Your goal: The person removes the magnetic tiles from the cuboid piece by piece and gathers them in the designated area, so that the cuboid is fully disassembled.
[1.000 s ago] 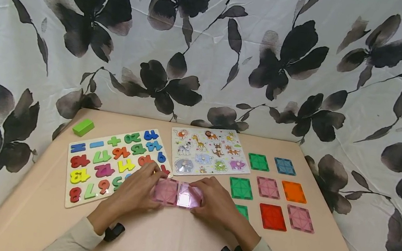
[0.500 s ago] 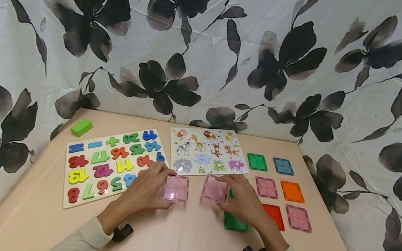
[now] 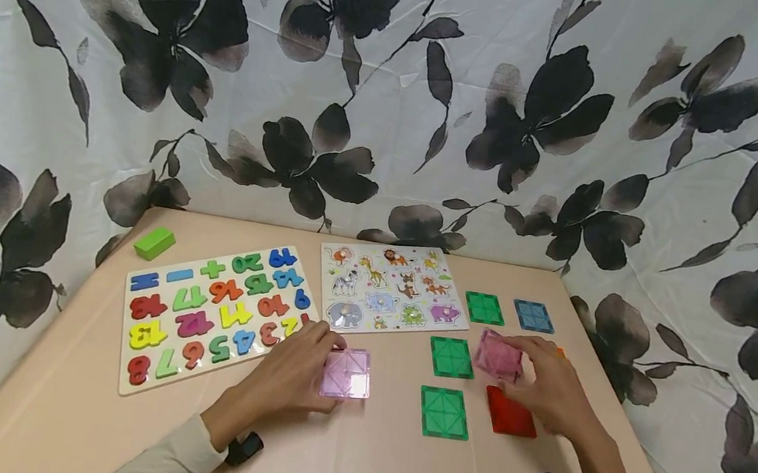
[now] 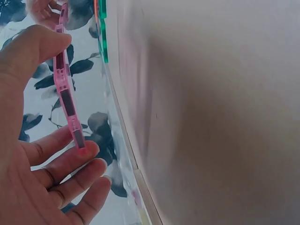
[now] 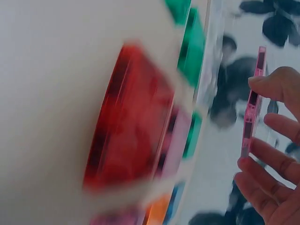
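Observation:
My left hand (image 3: 294,367) pinches a translucent pink magnetic tile (image 3: 347,373) by its left side, just right of the number board. In the left wrist view this tile (image 4: 66,93) appears edge-on between thumb and fingers, lifted off the table. A second pink magnetic tile (image 5: 252,108) is pinched between thumb and fingers of my right hand (image 3: 555,385). In the head view it overlaps a pink tile lying on the table, just behind the red tile (image 3: 509,412). The right hand hides most of the orange tile and the pink tile at the front right.
A number puzzle board (image 3: 175,385) lies left, an animal puzzle board (image 3: 401,290) at the back middle. Green tiles (image 3: 445,412) form a column beside the right hand, with a blue tile (image 3: 534,316) behind. A green block (image 3: 155,243) sits at the far left corner.
The two pink tiles, side by side a second ago, are now far apart. My right hand has carried one rightward over the laid-out tiles; my left hand has shifted slightly right and nearer with the other.

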`<control>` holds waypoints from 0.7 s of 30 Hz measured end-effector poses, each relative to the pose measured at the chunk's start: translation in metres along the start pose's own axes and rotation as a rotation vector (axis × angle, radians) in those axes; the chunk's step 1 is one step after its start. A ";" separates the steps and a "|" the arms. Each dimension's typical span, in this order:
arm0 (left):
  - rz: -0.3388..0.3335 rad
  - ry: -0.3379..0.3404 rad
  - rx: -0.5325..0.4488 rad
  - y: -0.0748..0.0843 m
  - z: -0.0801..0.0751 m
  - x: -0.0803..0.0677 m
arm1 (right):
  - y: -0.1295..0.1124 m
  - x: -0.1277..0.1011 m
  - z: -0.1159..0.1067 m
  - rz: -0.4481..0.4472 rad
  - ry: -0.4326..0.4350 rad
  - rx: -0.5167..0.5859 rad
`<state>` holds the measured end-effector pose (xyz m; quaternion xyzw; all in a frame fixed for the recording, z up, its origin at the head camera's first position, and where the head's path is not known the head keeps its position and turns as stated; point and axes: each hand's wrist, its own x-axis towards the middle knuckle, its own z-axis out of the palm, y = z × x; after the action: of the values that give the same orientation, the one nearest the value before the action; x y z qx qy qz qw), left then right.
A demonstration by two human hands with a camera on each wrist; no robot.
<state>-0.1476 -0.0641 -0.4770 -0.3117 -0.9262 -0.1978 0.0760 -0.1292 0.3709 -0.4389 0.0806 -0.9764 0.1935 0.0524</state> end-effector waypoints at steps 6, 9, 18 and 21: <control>0.024 -0.030 -0.005 0.001 0.002 -0.001 | 0.041 -0.017 -0.018 0.033 0.009 -0.090; 0.027 -0.047 -0.012 0.002 0.003 -0.001 | 0.063 -0.026 -0.024 0.022 0.017 -0.100; 0.028 -0.072 -0.012 0.001 0.007 -0.001 | 0.111 -0.043 -0.038 0.042 -0.031 -0.117; 0.028 -0.075 -0.020 0.001 0.008 0.000 | 0.123 -0.045 -0.042 0.053 -0.048 -0.132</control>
<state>-0.1470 -0.0604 -0.4839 -0.3327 -0.9219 -0.1943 0.0410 -0.1034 0.5053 -0.4516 0.0558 -0.9897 0.1282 0.0291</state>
